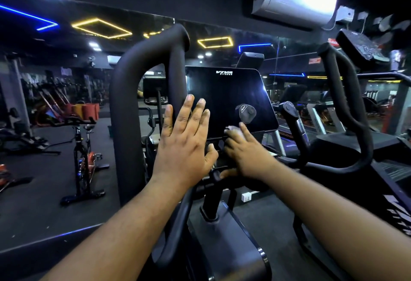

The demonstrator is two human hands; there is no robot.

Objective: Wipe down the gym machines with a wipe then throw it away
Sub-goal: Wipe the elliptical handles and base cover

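The left hand (184,138) is spread flat, fingers straight, against the left edge of the machine's dark console screen (229,100). The right hand (242,147) presses a pale wipe (233,130) onto the screen's lower edge, at about 5 o'clock from the logo; only a scrap of the wipe shows past the fingers.

Risks, as I judge them: pressing hard could wake or mark the touchscreen, and the wipe could slip out from under the fingers and drop behind the handlebar (142,94).

The right hand is motion-blurred, so its exact hold is unclear. No bin is in view.
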